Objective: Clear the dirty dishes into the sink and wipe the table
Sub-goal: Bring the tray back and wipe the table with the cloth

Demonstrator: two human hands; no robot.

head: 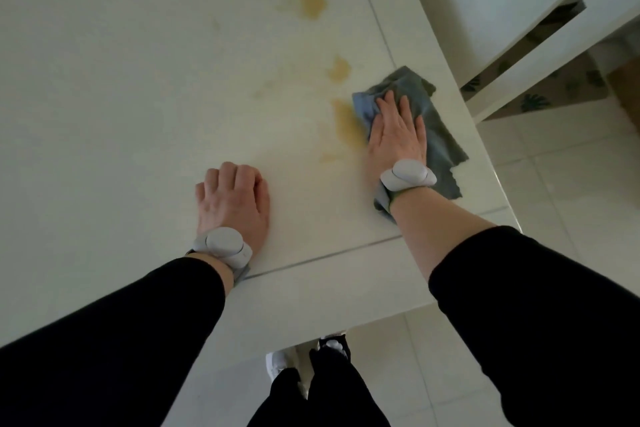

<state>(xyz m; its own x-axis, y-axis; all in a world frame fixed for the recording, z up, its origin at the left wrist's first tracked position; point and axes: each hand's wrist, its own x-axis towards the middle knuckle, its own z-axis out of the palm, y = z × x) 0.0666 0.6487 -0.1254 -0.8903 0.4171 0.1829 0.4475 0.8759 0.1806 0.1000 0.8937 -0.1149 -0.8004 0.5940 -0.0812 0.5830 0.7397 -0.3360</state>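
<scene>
The right hand lies flat with straight fingers on a crumpled blue-grey cloth, pressing it onto the white surface near its right edge. The cloth's left edge touches the nearest of several yellowish-brown stains; others lie further up the surface. The left hand rests on the surface well apart from the cloth, fingers curled under and holding nothing. A white chair stands beside the surface.

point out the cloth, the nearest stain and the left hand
cloth (pixel 434 121): head view, bare grey fabric right of the fingers.
nearest stain (pixel 346 121): head view, middle of the yellow patch beside the cloth.
left hand (pixel 233 203): head view, back of the hand.
</scene>
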